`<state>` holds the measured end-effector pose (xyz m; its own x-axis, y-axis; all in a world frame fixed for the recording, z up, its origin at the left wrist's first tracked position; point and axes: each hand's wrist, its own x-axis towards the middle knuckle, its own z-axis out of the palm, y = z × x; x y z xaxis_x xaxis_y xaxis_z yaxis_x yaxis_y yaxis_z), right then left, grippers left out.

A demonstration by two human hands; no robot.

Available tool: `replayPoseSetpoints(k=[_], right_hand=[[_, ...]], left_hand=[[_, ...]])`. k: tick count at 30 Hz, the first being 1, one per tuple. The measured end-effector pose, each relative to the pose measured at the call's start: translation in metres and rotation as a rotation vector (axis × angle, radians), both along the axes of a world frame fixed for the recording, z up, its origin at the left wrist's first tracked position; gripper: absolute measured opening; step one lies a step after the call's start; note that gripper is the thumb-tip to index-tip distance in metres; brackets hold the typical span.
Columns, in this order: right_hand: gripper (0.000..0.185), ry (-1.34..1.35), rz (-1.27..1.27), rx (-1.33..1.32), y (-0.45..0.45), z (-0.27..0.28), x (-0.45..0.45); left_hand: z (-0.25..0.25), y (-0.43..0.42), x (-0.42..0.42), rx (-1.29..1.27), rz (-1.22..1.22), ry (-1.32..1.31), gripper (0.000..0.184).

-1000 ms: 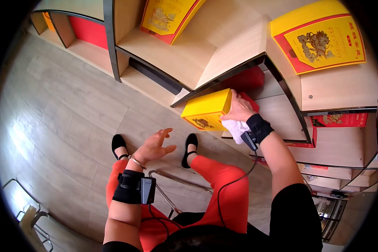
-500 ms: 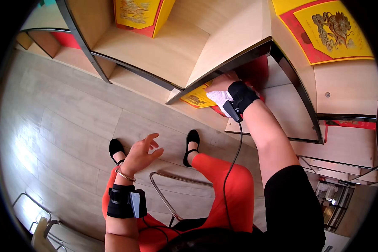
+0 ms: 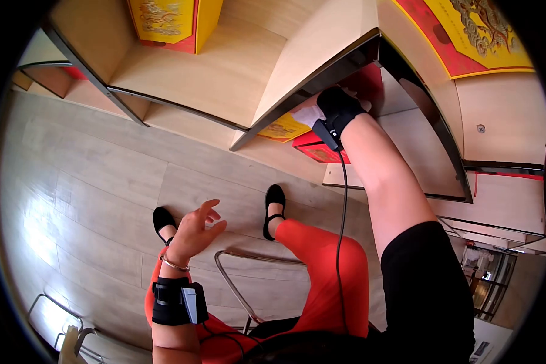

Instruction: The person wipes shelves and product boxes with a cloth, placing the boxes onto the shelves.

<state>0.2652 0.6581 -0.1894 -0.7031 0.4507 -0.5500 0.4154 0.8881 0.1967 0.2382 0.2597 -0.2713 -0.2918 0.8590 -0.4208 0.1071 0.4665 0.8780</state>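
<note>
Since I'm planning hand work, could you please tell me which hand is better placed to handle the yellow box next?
Right, I'd judge: the right hand reaches into the shelf compartment by the yellow box, while the left hand hangs apart from it.

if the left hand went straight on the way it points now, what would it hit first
The left hand would probably meet the low edge of the wooden shelf unit; only floor shows between, but depth is unclear, so it might strike the floor first.
</note>
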Motion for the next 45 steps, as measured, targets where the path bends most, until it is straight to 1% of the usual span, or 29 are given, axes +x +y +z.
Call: replayPoseSetpoints(k=[4,9,11,12,14,15,16,18,20,21,23,27,30,32,34,35,36,37,38,39,40,42,43,45], right_hand=[[0.055,0.047,0.072,0.037,-0.001,-0.014,-0.005],[0.072,0.157,0.008,0.061,0.004,-0.025,-0.001],[0.079,0.231,0.013,0.047,0.011,-0.039,0.005],[0.081,0.273,0.033,0.034,0.025,-0.064,0.009],[0.084,0.279,0.031,0.039,0.026,-0.065,0.011],[0.084,0.241,0.009,0.057,0.011,-0.039,0.008],[0.084,0.204,-0.013,0.074,0.002,-0.025,0.006],[0.084,0.145,-0.074,-0.054,0.007,-0.033,0.007],[0.085,0.097,-0.102,-0.147,0.022,-0.057,0.008],[0.085,0.08,-0.101,-0.175,0.038,-0.082,0.009],[0.088,0.074,-0.096,-0.155,0.041,-0.085,0.012],[0.089,0.108,-0.014,-0.033,-0.008,-0.026,0.021],[0.081,0.091,0.074,-0.015,-0.015,-0.015,0.03],[0.074,0.073,0.014,-0.034,-0.015,-0.005,0.042],[0.068,0.059,-0.152,-0.08,-0.027,0.027,0.053],[0.067,0.243,-0.061,-0.009,-0.008,-0.004,0.08],[0.061,0.159,-0.08,-0.002,-0.015,0.01,0.089],[0.061,0.151,-0.085,-0.065,-0.019,0.021,0.104],[0.064,0.109,-0.107,-0.115,-0.022,0.027,0.122],[0.075,0.061,-0.139,-0.119,-0.027,0.034,0.136],[0.089,0.021,-0.146,0.009,-0.031,0.033,0.157],[0.104,-0.108,-0.312,0.082,-0.026,0.036,0.175],[0.113,-0.094,-0.38,0.11,-0.022,0.038,0.18],[0.117,0.023,-0.386,0.152,-0.005,0.028,0.193]], left_hand=[[-0.002,0.002,0.001,0.012,0.003,-0.008,0.053],[-0.001,0.005,0.002,0.006,0.0,-0.011,0.052],[-0.002,0.005,0.003,0.013,0.0,-0.012,0.052],[-0.003,0.005,0.003,0.012,-0.003,-0.014,0.051],[-0.004,0.006,0.003,0.011,-0.005,-0.015,0.051],[-0.004,0.006,0.003,0.015,-0.006,-0.015,0.051],[-0.005,0.006,0.003,0.019,-0.006,-0.015,0.051],[-0.004,0.006,0.004,0.021,-0.006,-0.01,0.05],[-0.003,0.008,0.004,0.022,-0.009,0.0,0.05],[-0.004,0.009,0.005,0.027,-0.01,-0.002,0.05],[-0.007,0.011,0.005,0.039,-0.012,-0.004,0.05],[-0.008,0.011,0.007,0.04,-0.003,-0.018,0.05],[-0.007,0.011,0.006,0.034,0.012,-0.019,0.05],[-0.009,0.011,0.005,0.044,0.019,-0.014,0.049],[-0.008,0.011,0.005,0.042,0.032,-0.013,0.049],[-0.007,0.011,0.005,0.042,0.038,-0.013,0.049],[-0.007,0.011,0.005,0.054,0.044,-0.018,0.049],[-0.007,0.011,0.005,0.064,0.049,-0.023,0.049],[-0.007,0.011,0.005,0.073,0.05,-0.029,0.049],[-0.007,0.01,0.005,0.078,0.049,-0.03,0.049],[-0.007,0.011,0.005,0.085,0.048,-0.031,0.049],[-0.009,0.011,0.006,0.093,0.045,-0.033,0.048],[-0.01,0.01,0.006,0.093,0.043,-0.035,0.048],[-0.011,0.01,0.008,0.089,0.035,-0.029,0.049]])
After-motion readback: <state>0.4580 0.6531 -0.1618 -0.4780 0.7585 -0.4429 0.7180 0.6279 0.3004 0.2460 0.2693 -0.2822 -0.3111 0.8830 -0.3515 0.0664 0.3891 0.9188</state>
